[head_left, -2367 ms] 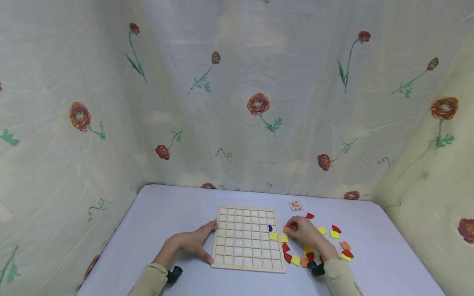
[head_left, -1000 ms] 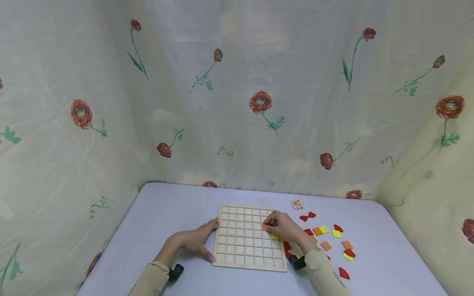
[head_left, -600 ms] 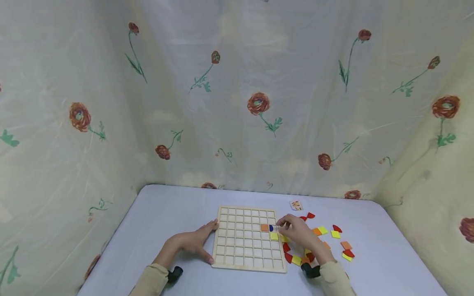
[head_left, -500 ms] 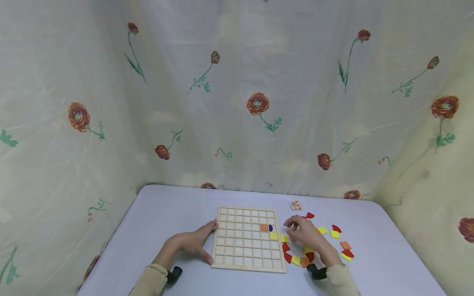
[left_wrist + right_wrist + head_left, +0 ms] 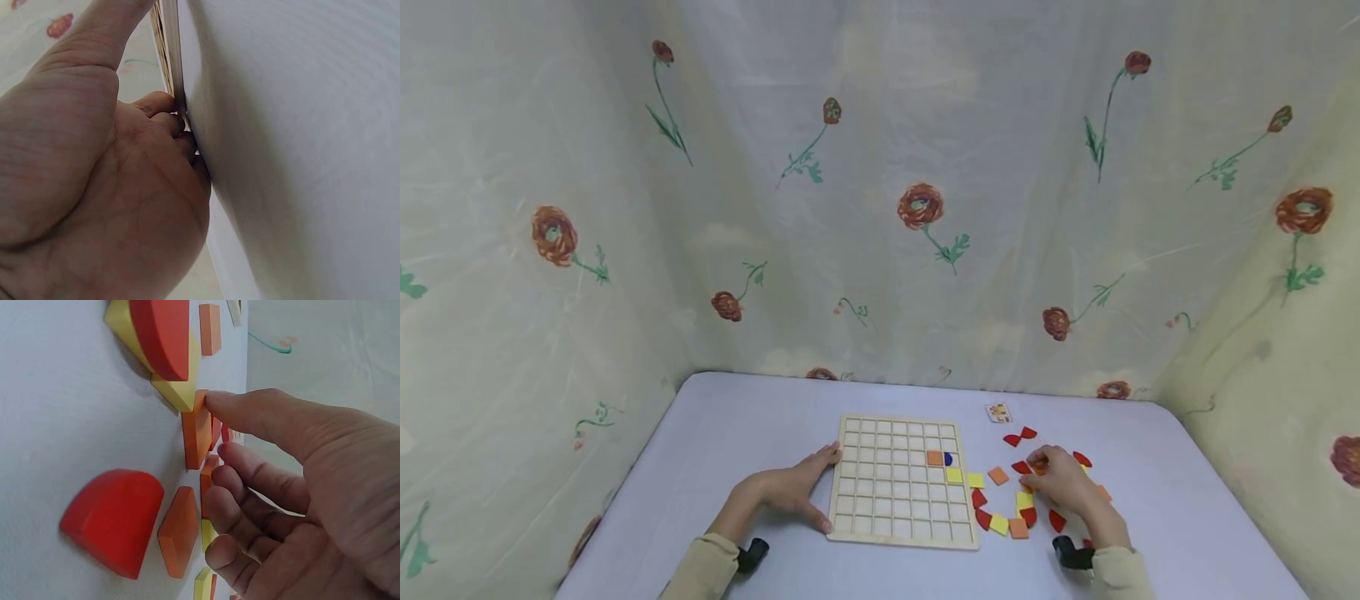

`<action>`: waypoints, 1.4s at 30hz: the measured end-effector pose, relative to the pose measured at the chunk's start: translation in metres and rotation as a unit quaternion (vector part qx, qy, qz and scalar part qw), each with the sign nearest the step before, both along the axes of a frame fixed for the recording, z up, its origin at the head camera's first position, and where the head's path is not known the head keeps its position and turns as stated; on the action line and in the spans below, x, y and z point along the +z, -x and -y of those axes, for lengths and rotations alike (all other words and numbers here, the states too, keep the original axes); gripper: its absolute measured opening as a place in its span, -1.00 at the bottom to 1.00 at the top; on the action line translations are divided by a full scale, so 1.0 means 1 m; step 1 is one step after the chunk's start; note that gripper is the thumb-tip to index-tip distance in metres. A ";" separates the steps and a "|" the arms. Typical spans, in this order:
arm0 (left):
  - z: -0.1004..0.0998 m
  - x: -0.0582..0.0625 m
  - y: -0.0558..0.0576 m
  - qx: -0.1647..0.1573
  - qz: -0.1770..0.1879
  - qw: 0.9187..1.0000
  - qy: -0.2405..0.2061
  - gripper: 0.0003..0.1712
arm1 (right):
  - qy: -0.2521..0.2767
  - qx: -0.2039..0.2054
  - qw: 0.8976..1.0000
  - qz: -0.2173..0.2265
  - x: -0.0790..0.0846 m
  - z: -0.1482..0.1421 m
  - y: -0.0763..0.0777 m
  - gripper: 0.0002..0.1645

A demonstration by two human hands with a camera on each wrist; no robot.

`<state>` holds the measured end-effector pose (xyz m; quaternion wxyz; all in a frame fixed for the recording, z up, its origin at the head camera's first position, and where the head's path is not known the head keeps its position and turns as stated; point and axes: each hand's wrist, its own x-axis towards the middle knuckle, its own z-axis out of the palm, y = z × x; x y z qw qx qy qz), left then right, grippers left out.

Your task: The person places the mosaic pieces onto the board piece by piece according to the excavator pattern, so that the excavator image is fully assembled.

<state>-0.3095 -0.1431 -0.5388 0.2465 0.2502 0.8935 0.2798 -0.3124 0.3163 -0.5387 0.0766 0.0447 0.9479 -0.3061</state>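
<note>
My left hand [image 5: 793,492] rests at the left edge of a wooden grid board [image 5: 904,546], thumb at the near corner and fingers farther up the side. In the left wrist view its fingertips touch the board's edge. Set in the board are an orange square tile [image 5: 935,458], a dark blue half-round piece [image 5: 948,459] and a yellow square tile [image 5: 953,476]. My right hand [image 5: 1063,483] is low over the loose pieces. In the right wrist view its thumb touches an orange tile [image 5: 197,434] lying on the table; the other fingers are bent loosely, apart from the thumb.
Several red quarter-round pieces [image 5: 982,519] and yellow and orange tiles [image 5: 1018,528] lie right of the board. A small picture card [image 5: 998,413] lies behind them. The white table [image 5: 760,400] meets a flowered curtain [image 5: 880,275] at the back.
The right hand carried an orange tile left, set it in a board cell beside the blue piece and let go. It has since moved right over the loose pieces. The left hand stayed put.
</note>
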 end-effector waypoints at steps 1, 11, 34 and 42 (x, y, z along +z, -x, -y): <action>0.000 0.001 0.000 0.001 0.001 1.000 -0.002 0.43 | 0.002 -0.004 1.000 0.007 0.000 -0.001 0.001 -0.53; -0.001 0.001 0.001 0.005 0.004 1.000 0.001 0.42 | 0.015 -0.005 0.999 0.037 0.004 0.000 -0.004 -0.59; -0.002 0.002 -0.001 0.008 0.005 1.000 -0.006 0.44 | 0.004 0.055 0.998 -0.017 -0.005 0.036 0.000 -0.67; -0.002 0.002 0.000 0.007 0.004 1.000 -0.006 0.41 | 0.023 0.086 0.995 -0.054 0.005 0.072 -0.004 -0.72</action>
